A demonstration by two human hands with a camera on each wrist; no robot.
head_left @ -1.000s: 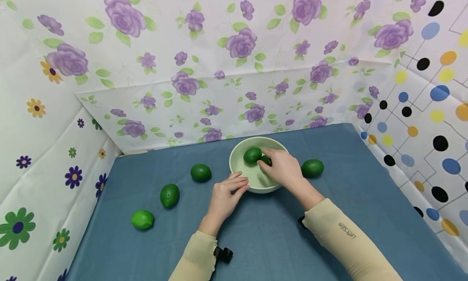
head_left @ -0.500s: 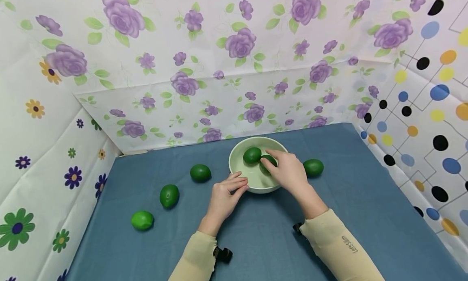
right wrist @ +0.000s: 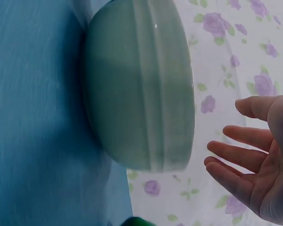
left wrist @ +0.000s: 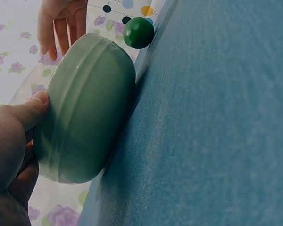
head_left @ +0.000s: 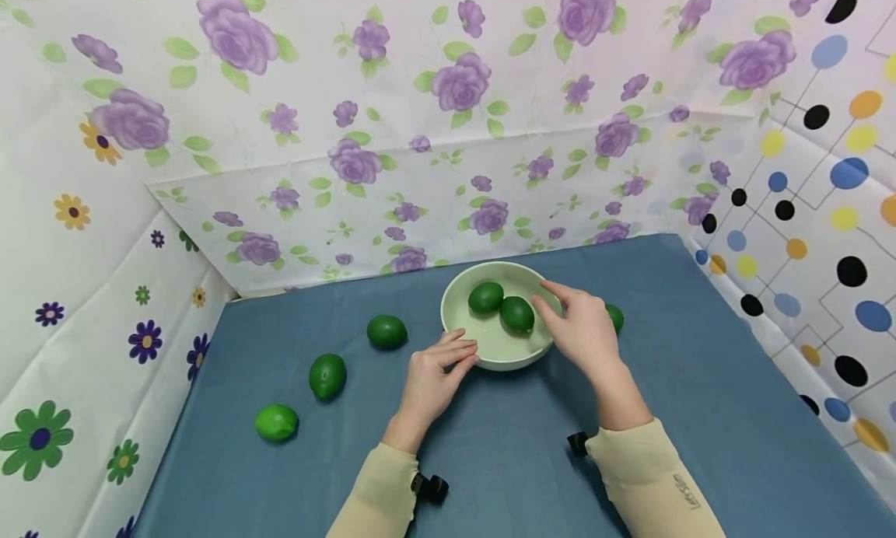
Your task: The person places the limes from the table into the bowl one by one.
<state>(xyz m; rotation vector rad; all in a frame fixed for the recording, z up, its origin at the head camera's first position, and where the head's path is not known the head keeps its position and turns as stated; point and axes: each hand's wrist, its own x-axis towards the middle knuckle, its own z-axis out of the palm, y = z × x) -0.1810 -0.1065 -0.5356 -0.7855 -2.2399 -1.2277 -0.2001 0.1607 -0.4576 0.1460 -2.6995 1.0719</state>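
Bowl (head_left: pixel 500 347) pinched by left hand (head_left: pixel 430 379), right hand (head_left: pixel 581 324) held loose

The bowl is set upright on the blue cloth (head_left: pixel 504 452), its mouth turned up. In it, the back lime (head_left: pixel 486 298) is laid with its long axis nearly left to right; just beside it, the front lime (head_left: pixel 516 315) is slanted, its tip pointed toward the bowl's near right wall. The bowl's near left rim is pinched between thumb and fingers of the left hand. Over the bowl's right rim, the right hand is spread, with nothing gripped. Left of the bowl, at growing distance, are laid a crosswise lime (head_left: pixel 387 332), a lengthwise lime (head_left: pixel 327 377) and a brighter lime (head_left: pixel 276 423). Right of the bowl, a half-hidden lime (head_left: pixel 615 318) is covered partly by the right hand.
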